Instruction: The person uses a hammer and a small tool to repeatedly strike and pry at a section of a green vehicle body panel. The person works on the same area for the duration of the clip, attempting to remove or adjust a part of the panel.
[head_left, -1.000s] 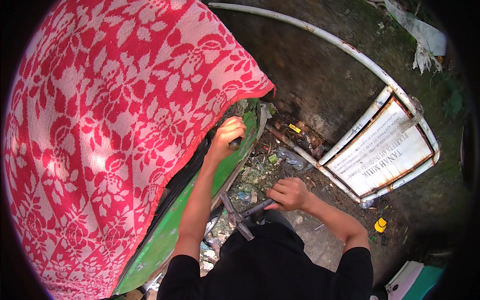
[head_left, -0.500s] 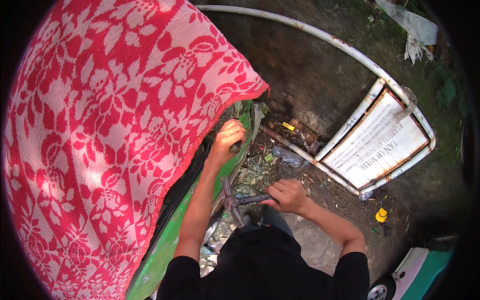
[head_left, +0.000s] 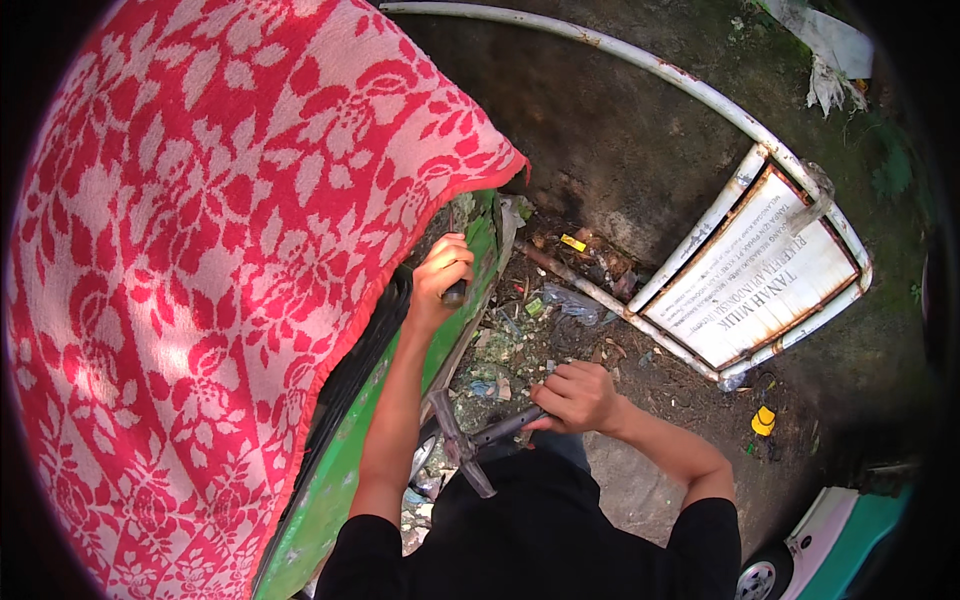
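Observation:
My left hand (head_left: 444, 266) is wrapped round a dark tool handle (head_left: 456, 295) at the edge of a worn green metal panel (head_left: 350, 420); the tool's other end is hard to make out. In my right hand (head_left: 572, 398) is the dark handle of a hammer (head_left: 456, 440), whose metal head hangs in front of my black shirt, lower than my left hand. A red and pink floral blanket (head_left: 200, 250) covers most of the left side, above the green panel and a black strip along it.
A rusty white tube frame with a white sign (head_left: 745, 275) leans at the right over dark, littered ground (head_left: 640, 480). A torn pale sheet (head_left: 830, 50) is at upper right, a small yellow object (head_left: 762, 420) below the sign. Part of a white and teal vehicle (head_left: 840, 540) shows at lower right.
The hammer head and my right hand have moved slightly down since half a second ago, toward my body. My left hand stays on the handle, a little higher in the picture.

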